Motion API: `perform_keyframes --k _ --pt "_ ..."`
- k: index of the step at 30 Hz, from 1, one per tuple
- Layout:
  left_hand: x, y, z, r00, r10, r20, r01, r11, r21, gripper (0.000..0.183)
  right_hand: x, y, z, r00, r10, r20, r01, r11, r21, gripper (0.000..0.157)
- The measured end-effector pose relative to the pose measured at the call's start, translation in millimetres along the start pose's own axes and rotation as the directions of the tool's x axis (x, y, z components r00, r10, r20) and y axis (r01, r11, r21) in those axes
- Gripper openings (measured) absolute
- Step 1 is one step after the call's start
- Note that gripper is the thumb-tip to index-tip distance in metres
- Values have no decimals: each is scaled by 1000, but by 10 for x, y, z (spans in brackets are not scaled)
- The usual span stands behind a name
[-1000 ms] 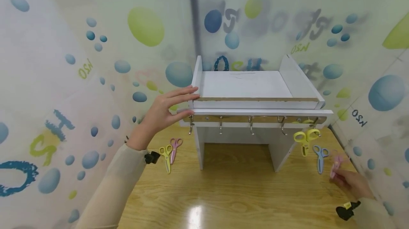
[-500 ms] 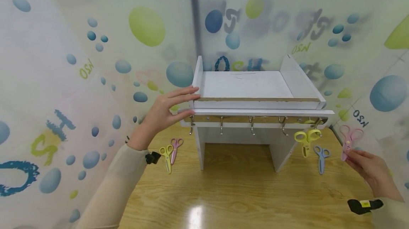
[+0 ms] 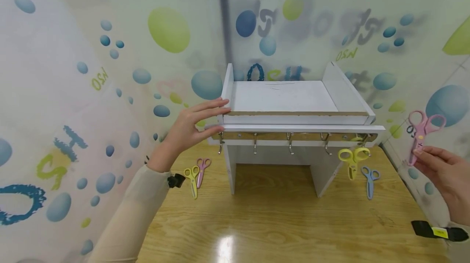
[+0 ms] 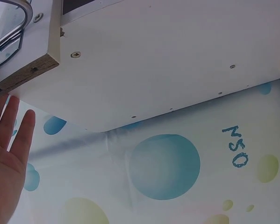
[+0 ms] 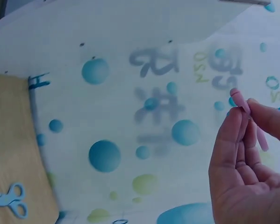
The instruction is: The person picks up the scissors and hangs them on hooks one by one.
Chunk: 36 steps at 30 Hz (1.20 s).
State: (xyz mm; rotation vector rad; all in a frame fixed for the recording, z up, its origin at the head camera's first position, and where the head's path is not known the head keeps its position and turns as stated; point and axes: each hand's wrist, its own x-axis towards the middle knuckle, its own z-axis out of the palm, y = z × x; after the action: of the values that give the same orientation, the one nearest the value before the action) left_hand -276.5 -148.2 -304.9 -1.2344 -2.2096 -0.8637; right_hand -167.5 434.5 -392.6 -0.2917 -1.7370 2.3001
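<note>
My right hand [image 3: 442, 175] pinches a pair of pink scissors [image 3: 420, 134] by the blade end, handles up, raised at the far right. In the right wrist view only bits of the pink scissors [image 5: 240, 101] show past the fingers. My left hand [image 3: 187, 128] rests on the left front corner of a white shelf [image 3: 286, 96], its fingers straight. A row of metal hooks [image 3: 255, 144] runs along the shelf's front rail. Yellow scissors [image 3: 352, 161] hang from the rightmost hook. The left wrist view shows the left hand [image 4: 9, 149] beside the rail's end, below a hook [image 4: 18, 28].
Blue scissors [image 3: 370, 181] lie on the wooden table [image 3: 271, 222] right of the shelf. On its left lie yellow scissors [image 3: 191, 181] and pink scissors [image 3: 202, 171], close together. A patterned curtain [image 3: 169, 30] surrounds the table at the back and sides.
My right hand has lifted the pink scissors off the table's right side, moving up and to the right. The left hand has stayed at the shelf corner.
</note>
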Motion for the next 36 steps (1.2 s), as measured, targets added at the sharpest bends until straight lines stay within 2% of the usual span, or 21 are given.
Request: perform_keyframes --k 5,8,11,13,15,17,20,21,25,29,36 --pt "1 6 4 1000 3 -3 -3 1000 -3 49 -78 -100 125 993 -87 80 78 991 105 19" --pt "-1 7 7 1000 2 -2 -2 1000 -2 49 -135 -134 199 979 -145 141 125 982 140 22" --pt "-4 7 8 1000 -6 2 6 1000 -4 49 -196 -148 277 958 -205 199 175 972 157 24" --pt "-6 5 9 1000 -11 2 11 1000 -4 49 -234 -148 330 935 -258 244 218 959 179 27" --pt "-6 5 10 1000 -14 1 14 1000 -3 49 -273 -145 381 912 -303 276 263 949 172 29" --pt "-5 4 11 1000 -15 -1 15 1000 0 49 -315 -146 433 903 -321 284 292 946 142 31" --pt "-5 1 13 1000 -10 -6 10 1000 2 48 -380 -141 504 905 -313 290 304 950 76 30" --pt "-4 0 13 1000 -9 -7 9 1000 2 48 -409 -139 528 911 -295 287 291 955 56 30" --pt "-15 5 14 1000 2 -12 -2 1000 -14 49 -531 -118 638 915 -244 322 266 964 -23 30" --pt "0 -3 6 1000 21 -15 -21 999 -27 50 -630 -62 777 911 -206 357 263 958 -118 29" --pt "15 -5 -1 1000 6 -1 -6 1000 -13 50 -716 131 993 870 -147 470 283 930 -233 27"
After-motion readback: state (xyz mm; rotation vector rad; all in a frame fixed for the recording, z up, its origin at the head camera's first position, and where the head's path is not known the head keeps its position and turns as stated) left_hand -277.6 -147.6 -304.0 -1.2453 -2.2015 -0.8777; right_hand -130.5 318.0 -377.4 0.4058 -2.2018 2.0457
